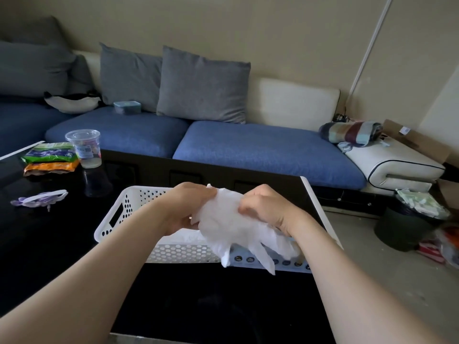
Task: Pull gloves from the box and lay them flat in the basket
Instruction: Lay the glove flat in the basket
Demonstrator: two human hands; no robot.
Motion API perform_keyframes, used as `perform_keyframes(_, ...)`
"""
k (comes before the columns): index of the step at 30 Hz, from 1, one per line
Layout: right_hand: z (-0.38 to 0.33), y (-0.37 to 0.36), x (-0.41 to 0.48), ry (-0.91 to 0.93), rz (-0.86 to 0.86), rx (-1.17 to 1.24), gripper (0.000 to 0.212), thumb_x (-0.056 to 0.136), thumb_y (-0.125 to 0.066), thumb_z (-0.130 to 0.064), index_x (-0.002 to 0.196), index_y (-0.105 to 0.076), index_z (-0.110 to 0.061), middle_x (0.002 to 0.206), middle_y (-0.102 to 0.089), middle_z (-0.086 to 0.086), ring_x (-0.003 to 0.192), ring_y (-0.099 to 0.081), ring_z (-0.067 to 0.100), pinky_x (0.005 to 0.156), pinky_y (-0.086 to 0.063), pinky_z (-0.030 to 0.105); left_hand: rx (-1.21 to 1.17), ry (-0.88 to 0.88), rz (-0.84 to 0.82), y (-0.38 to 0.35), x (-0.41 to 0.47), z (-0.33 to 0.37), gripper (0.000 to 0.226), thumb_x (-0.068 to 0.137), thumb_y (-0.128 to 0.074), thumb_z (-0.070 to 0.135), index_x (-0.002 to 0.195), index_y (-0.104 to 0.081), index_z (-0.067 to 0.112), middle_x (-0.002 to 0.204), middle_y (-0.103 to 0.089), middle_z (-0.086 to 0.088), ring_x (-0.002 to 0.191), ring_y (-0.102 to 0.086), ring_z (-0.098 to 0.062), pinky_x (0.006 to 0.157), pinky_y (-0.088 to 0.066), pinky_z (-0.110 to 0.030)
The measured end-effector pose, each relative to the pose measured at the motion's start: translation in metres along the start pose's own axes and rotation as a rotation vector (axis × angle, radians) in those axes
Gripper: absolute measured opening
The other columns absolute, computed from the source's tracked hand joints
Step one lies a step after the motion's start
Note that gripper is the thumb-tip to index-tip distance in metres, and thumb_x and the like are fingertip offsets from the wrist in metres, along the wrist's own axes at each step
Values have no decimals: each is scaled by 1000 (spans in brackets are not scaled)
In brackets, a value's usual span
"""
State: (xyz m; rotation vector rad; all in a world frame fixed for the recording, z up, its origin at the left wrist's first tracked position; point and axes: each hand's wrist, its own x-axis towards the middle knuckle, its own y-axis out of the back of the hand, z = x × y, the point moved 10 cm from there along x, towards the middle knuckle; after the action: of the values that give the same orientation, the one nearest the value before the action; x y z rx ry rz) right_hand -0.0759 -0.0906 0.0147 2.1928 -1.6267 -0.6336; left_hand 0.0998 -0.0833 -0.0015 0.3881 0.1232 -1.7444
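A thin white plastic glove (pixel 231 227) hangs between both hands above the white perforated basket (pixel 119 214), its fingers drooping toward me over the basket's near wall. My left hand (pixel 188 207) pinches the glove's cuff at the left. My right hand (pixel 265 207) grips the cuff at the right. More white gloves (pixel 186 238) lie crumpled inside the basket under the hands. A strip of the glove box (pixel 285 263), light blue with dark round marks, shows at the basket's near right edge, mostly hidden by the glove and my right wrist.
The basket sits on a glossy black table (pixel 62 244). On its left part stand a clear plastic cup (pixel 85 147), green and orange snack packets (pixel 49 157) and a purple-white item (pixel 39 198). A blue sofa (pixel 248 145) runs behind. A full bin (pixel 409 219) stands on the floor at right.
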Motion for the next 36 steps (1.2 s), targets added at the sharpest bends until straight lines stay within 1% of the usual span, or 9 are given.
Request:
perform_keyframes(2, 4, -2, 7, 8, 58, -210, 27, 76, -64, -27, 64, -53, -6, 65, -44, 9, 62, -42, 23, 64, -38, 39, 134, -27, 36, 8, 3, -2, 31, 109, -52, 29, 111, -75, 9, 102, -75, -12, 89, -72, -24, 64, -61, -32)
perform_keyframes(4, 4, -4, 13, 41, 101, -360, 29, 79, -68, -32, 72, -67, -4, 63, -59, 7, 59, -50, 21, 60, -45, 41, 191, -31, 31, 15, 6, -6, 32, 109, -47, 23, 108, -74, 5, 104, -77, -14, 93, -74, -27, 69, -65, -37)
perform_keyframes(8, -12, -5, 13, 107, 185, -523, 21, 84, -83, -47, 82, -79, -26, 70, -73, -4, 71, -71, 20, 66, -61, 41, 203, -14, 132, 39, 16, -17, 31, 111, -45, 27, 116, -69, 8, 115, -73, -16, 101, -73, -31, 70, -65, -41)
perform_keyframes(12, -24, -10, 21, 154, 258, -613, 35, 81, -85, -61, 92, -79, -27, 82, -70, -9, 80, -63, 14, 63, -51, 34, 232, -60, 249, 56, 17, -15, 33, 111, -41, 37, 112, -64, 13, 115, -67, -16, 104, -67, -35, 76, -61, -43)
perform_keyframes(15, -30, -12, 26, 182, 321, -641, 40, 79, -86, -63, 100, -78, -29, 94, -68, -11, 89, -61, 14, 61, -39, 30, 271, -120, 278, 63, 14, -7, 34, 113, -40, 38, 110, -61, 12, 97, -61, -11, 79, -56, -26, 58, -49, -33)
perform_keyframes(19, -40, -21, 34, 222, 349, -656, 38, 84, -81, -64, 96, -75, -28, 93, -67, -12, 89, -59, 13, 62, -37, 30, 364, -170, 325, 79, 13, -6, 28, 112, -41, 38, 111, -57, 15, 103, -65, -14, 79, -57, -27, 56, -47, -35)
perform_keyframes(24, -50, -46, 49, 282, 305, -708, 43, 86, -77, -67, 93, -71, -24, 86, -66, -9, 82, -61, 14, 59, -38, 28, 727, -211, 395, 101, 11, -7, 26, 112, -42, 39, 113, -50, 14, 87, -60, -4, 72, -55, -16, 56, -36, -29)
perform_keyframes(30, -60, -82, 68, 366, 244, -855, 45, 89, -73, -66, 98, -67, -22, 88, -67, -4, 78, -62, 17, 59, -38, 29, 903, -205, 387, 123, 18, -27, 25, 110, -47, 35, 114, -41, 11, 106, -65, -14, 85, -57, -24, 84, -52, -46)
perform_keyframes(36, -69, -106, 81, 498, 268, -1005, 49, 91, -72, -64, 108, -64, -19, 97, -67, -3, 78, -64, 20, 66, -51, 35, 1016, -167, 390, 129, 21, -37, 23, 111, -49, 29, 109, -33, 13, 93, -55, -9, 70, -54, -18, 43, -39, -27)
